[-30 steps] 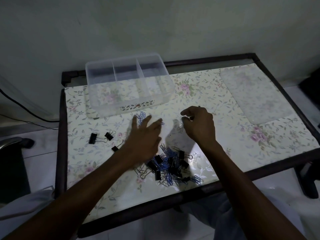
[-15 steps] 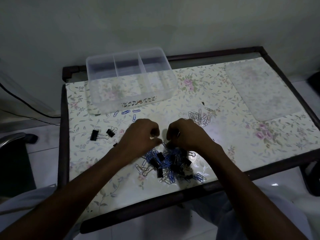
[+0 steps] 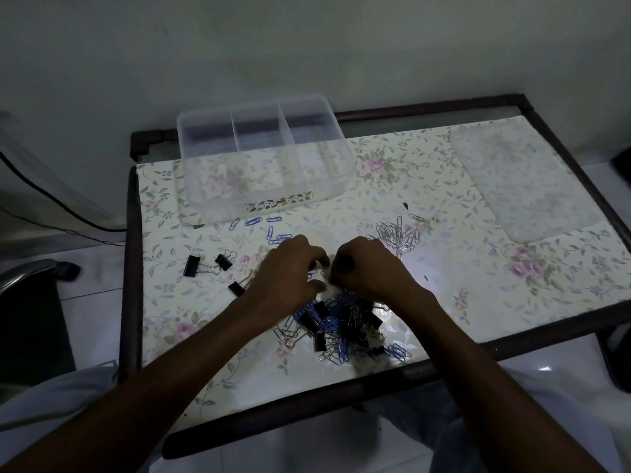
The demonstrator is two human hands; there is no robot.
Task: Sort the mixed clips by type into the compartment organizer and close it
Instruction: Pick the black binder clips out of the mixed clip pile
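A mixed pile (image 3: pixel 336 327) of blue paper clips, silver paper clips and black binder clips lies near the table's front edge. Both hands hover over its far side, fingers curled. My left hand (image 3: pixel 288 273) pinches a blue paper clip between thumb and fingers. My right hand (image 3: pixel 367 268) curls down into the pile, its fingertips hidden. The clear organizer (image 3: pixel 273 199) with three compartments stands open at the back. Blue clips (image 3: pixel 269 230) lie in front of it. Silver clips (image 3: pixel 396 233) are heaped to the right. Black binder clips (image 3: pixel 208 264) lie to the left.
The translucent lid (image 3: pixel 522 186) lies flat at the table's right. One more binder clip (image 3: pixel 236 288) sits by my left wrist. The floral table (image 3: pixel 478 302) has a dark raised frame. A wall is close behind, and a chair and cables are at the left.
A second ago the hands were apart by the sorted blue and silver heaps, the left one open. They have since come back together at the pile with fingers curled.
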